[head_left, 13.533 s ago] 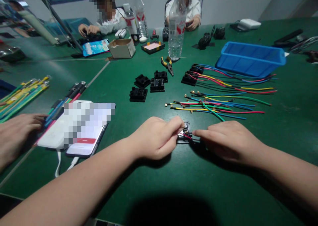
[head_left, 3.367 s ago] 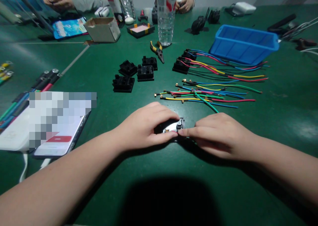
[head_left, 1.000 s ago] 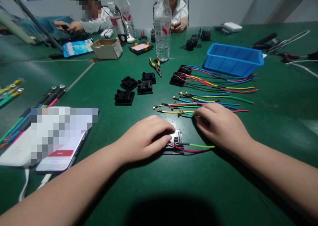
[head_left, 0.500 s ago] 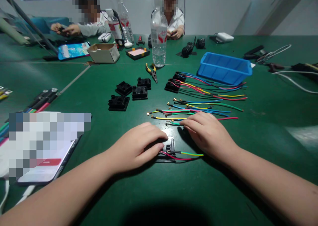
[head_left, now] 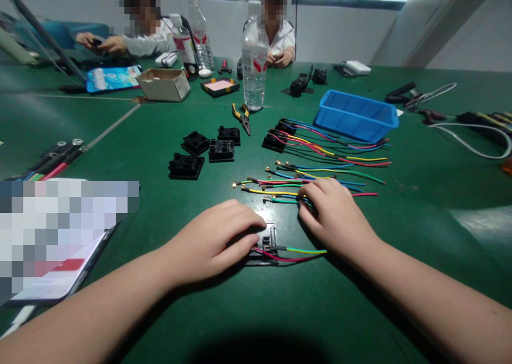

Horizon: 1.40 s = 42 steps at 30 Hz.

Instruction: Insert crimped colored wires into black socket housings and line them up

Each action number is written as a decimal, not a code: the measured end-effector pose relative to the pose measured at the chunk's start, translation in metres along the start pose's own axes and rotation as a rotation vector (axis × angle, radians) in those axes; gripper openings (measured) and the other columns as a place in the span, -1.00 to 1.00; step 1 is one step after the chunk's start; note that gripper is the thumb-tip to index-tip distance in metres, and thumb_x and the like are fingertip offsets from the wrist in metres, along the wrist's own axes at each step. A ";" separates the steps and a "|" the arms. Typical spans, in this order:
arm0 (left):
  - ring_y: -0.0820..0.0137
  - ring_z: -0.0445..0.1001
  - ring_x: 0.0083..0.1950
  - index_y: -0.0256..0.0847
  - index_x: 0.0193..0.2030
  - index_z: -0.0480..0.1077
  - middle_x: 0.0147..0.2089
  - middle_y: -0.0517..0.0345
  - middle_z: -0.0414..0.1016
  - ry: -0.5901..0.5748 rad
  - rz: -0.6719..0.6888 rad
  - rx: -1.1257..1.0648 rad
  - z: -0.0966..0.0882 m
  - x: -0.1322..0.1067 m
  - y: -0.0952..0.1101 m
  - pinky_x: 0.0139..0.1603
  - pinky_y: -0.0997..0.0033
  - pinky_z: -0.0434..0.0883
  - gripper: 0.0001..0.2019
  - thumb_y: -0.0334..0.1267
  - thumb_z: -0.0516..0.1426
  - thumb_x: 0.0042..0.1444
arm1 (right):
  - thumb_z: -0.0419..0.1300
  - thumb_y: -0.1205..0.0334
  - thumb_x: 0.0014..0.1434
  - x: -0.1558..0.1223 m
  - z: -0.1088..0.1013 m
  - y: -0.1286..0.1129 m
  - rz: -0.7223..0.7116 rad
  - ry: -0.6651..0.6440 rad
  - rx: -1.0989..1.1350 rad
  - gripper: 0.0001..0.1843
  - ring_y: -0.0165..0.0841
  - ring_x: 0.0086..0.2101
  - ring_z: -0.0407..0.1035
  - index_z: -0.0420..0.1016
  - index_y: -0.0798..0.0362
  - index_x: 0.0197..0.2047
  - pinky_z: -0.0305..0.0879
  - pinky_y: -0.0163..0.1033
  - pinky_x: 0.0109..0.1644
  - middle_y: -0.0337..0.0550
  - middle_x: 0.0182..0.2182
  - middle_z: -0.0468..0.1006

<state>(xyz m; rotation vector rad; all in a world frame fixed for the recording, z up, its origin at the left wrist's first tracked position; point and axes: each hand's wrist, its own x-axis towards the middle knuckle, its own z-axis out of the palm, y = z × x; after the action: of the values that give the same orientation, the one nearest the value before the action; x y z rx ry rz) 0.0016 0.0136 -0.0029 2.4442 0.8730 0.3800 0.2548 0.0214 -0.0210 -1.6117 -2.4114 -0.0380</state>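
Observation:
My left hand (head_left: 218, 239) lies curled over a small black connector housing (head_left: 267, 239) on the green table, pinning it down. A red wire and a yellow-green wire (head_left: 304, 251) trail out of the housing to the right. My right hand (head_left: 336, 219) rests on the near end of a loose bundle of coloured wires (head_left: 316, 181) just beyond the housing. Its fingers are bent over a teal wire (head_left: 282, 199), and whether they grip it is hidden.
Several black connector housings (head_left: 208, 149) lie further out, with wired housings (head_left: 280, 134), a blue bin (head_left: 356, 115), pliers (head_left: 241, 117) and a water bottle (head_left: 254, 65) behind. A phone (head_left: 60, 246) lies at left. Two people sit across the table.
My right hand left the housing, moved up to the loose wire bundle and stayed there. The left hand stays on the housing. The camera has tilted upward.

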 end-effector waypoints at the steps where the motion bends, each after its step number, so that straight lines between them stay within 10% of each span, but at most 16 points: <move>1: 0.30 0.41 -0.05 -0.19 0.02 0.36 -0.04 0.04 0.51 0.001 0.002 0.002 0.000 0.000 0.000 -0.02 0.26 0.35 -0.77 -0.27 -0.01 0.30 | 0.06 0.27 0.22 0.000 0.000 0.000 -0.002 0.005 0.005 -0.86 -0.18 -0.17 0.28 0.42 0.07 -0.20 0.14 -0.12 -0.10 -0.03 -0.22 0.48; 42: 0.35 0.40 -0.03 -0.22 0.01 0.37 -0.04 0.11 0.50 0.012 0.029 -0.003 0.001 0.000 -0.001 0.00 0.33 0.31 -0.78 -0.28 0.01 0.29 | 0.10 0.39 0.17 -0.001 0.008 0.007 -0.088 0.104 0.110 -0.90 -0.17 -0.14 0.28 0.40 0.11 -0.23 0.25 -0.08 -0.03 -0.02 -0.21 0.46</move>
<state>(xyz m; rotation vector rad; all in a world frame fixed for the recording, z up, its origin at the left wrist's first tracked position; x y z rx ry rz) 0.0019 0.0139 -0.0040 2.4571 0.8421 0.4064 0.2597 0.0243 -0.0301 -1.4205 -2.3603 -0.0043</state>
